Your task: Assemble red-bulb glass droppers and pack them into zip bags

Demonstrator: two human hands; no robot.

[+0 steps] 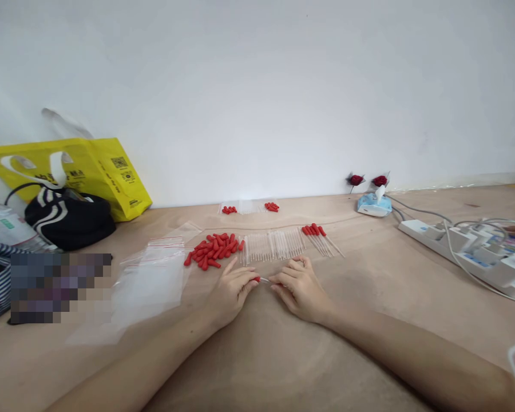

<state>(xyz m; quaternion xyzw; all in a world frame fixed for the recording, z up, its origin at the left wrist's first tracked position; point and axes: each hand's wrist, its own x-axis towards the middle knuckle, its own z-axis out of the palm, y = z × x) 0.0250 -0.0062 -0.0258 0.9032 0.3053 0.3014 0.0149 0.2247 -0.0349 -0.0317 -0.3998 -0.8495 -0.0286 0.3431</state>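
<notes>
Head view: the left hand pinches a red dropper bulb between drawn-together fingers; the right hand likewise pinches a clear pipette tube.

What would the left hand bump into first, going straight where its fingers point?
Likely the right hand, facing it across the thin clear tube between them, though depth is unclear.

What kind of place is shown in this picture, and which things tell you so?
Probably a tabletop workspace, at home or in a small workroom; I cannot tell which. The table bears a pile of red caps, a row of thin clear tubes and a crowded power strip.
</notes>
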